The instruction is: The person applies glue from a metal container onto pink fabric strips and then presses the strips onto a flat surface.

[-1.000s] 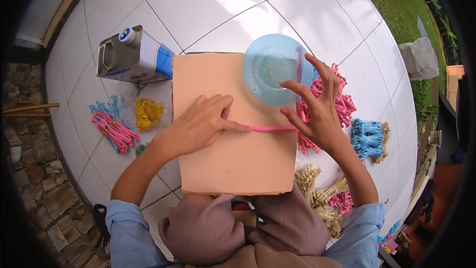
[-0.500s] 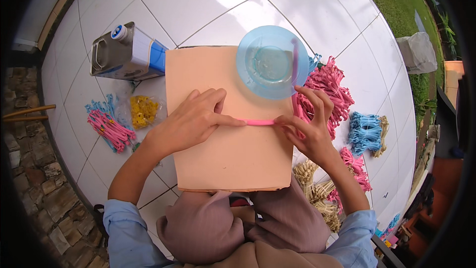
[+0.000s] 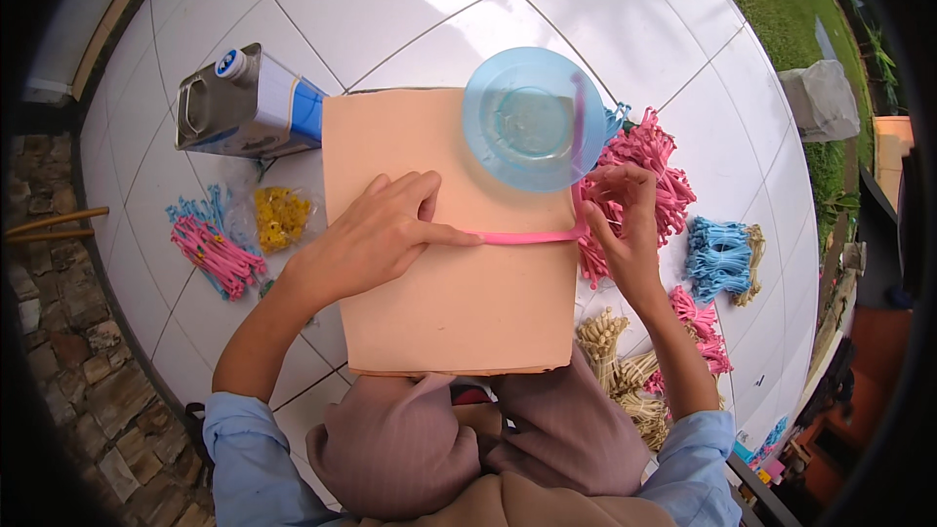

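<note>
A peach-coloured board (image 3: 459, 312) lies across my lap. My left hand (image 3: 376, 234) rests flat on it, its forefinger pressing down one end of a thin pink strip (image 3: 532, 236). My right hand (image 3: 625, 224) pinches the strip's other end at the board's right edge. A clear blue bowl (image 3: 532, 117) with a pink stick in it sits on the board's far right corner.
Bundles of pink strips (image 3: 649, 166), blue strips (image 3: 717, 259) and straw-coloured strips (image 3: 610, 342) lie on the white tiles at my right. A metal can (image 3: 244, 107), a bag of yellow bits (image 3: 278, 215) and a pink-and-blue bundle (image 3: 210, 249) lie at my left.
My right hand has slid right along the pink strip to the board's edge, stretching it flat. The left hand has stayed pressing its end.
</note>
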`<control>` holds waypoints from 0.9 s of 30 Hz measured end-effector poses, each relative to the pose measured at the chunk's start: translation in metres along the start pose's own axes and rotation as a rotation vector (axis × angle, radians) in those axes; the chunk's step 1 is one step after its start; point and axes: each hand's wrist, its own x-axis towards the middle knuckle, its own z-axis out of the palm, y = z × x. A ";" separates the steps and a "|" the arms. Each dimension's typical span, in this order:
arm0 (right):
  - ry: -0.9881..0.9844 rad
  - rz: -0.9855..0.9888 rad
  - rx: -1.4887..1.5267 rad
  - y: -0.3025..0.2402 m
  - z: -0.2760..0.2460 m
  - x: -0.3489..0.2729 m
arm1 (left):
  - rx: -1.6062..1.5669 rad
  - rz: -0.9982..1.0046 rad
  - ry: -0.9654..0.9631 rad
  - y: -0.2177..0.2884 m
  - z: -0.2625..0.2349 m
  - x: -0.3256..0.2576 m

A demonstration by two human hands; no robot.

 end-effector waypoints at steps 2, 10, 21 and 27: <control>0.009 0.064 0.031 0.000 0.008 0.002 | 0.005 -0.005 0.001 0.000 0.000 -0.002; 0.226 0.230 0.487 -0.003 0.003 -0.029 | 0.048 0.093 0.295 0.027 0.022 -0.016; 0.086 -0.455 0.361 -0.163 -0.067 -0.099 | 0.231 0.451 0.708 0.088 -0.035 -0.065; 0.073 -0.401 0.379 -0.290 -0.059 -0.072 | 0.842 0.696 1.097 0.157 -0.089 -0.069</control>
